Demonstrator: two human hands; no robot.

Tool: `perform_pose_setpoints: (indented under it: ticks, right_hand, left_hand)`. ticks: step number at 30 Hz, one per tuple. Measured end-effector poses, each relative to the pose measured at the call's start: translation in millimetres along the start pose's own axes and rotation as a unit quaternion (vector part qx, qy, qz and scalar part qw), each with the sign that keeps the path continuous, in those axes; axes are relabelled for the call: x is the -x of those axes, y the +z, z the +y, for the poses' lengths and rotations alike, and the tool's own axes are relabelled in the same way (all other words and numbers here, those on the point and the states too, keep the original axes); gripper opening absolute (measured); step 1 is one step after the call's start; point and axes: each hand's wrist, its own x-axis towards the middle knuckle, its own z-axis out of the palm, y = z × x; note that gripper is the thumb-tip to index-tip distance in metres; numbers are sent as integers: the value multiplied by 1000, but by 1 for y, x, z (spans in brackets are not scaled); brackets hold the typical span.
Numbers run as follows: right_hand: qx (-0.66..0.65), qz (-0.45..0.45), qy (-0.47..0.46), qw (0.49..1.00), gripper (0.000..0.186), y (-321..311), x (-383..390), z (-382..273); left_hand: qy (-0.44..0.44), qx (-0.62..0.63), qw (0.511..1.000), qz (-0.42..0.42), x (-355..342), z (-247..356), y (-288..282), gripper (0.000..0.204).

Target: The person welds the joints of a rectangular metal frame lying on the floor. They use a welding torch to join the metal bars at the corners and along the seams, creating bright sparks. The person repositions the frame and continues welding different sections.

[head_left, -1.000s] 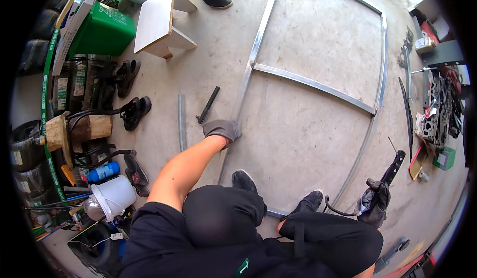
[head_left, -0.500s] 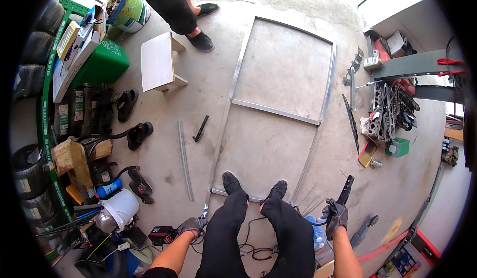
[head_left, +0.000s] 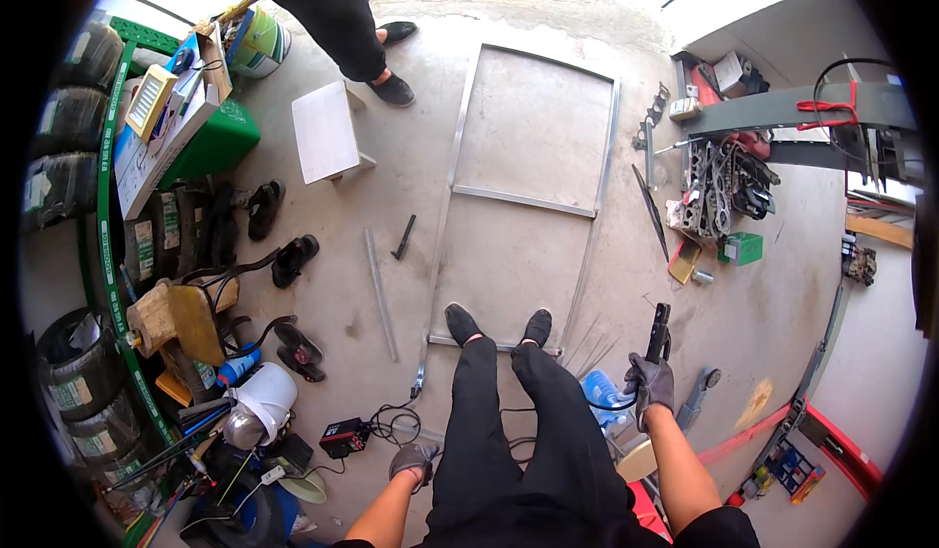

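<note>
A black welding electrode holder (head_left: 661,331) points upward in my right hand (head_left: 649,388), whose gloved fingers are closed around it; a black cable trails from it to the left. My left hand (head_left: 413,462), in a grey glove, is low beside my left leg with its fingers loosely curled and nothing visible in them. Close to it lie looped black cables (head_left: 396,423) and a red and black welding machine (head_left: 344,437). A metal clamp (head_left: 418,388) sits at the near left corner of the rectangular metal frame (head_left: 523,199) on the floor. My feet stand inside the frame's near end.
Left of the frame lie a metal bar (head_left: 381,294) and a hammer (head_left: 404,238), with a white stool (head_left: 327,132) beyond. Another person's legs (head_left: 337,20) stand at the far left. Thin rods (head_left: 593,344), blue bottles (head_left: 604,391) and engine parts (head_left: 724,188) are on the right.
My left hand has come away from the clamp at the frame corner and moved right, toward my leg. The right hand keeps its grip on the electrode holder. The whole view has shifted.
</note>
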Motion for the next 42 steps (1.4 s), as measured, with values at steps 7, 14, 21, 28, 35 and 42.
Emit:
perform_pose_setpoints:
  ticks: [7,14,21,28,35,42]
  right_hand:
    - [-84,49,-128,987,29,-9,-64,-188]
    - [-178,76,-208,959,28,-15,-177,-359]
    - [-272,12,-206,940,24,-6,-282,-504]
    - [-235,-2,-123,964,36,36,-322,-524]
    - [-232,-43,-51,970,35,103,-374,-510]
    - [-272,-18,10,962,31,179,-485,-474]
  left_hand:
    - [-168,426,888,-34,-42,75,-105,41]
    - [-173,282,944,13,-31,185,-199,38]
    - [-159,247,956,7,-60,289,-272,37]
    - [-152,324,932,51,-135,392,-357,39]
    - [72,-152,969,179,-249,622,-498,58]
    - [239,-401,848,251,-455,906,-535,77]
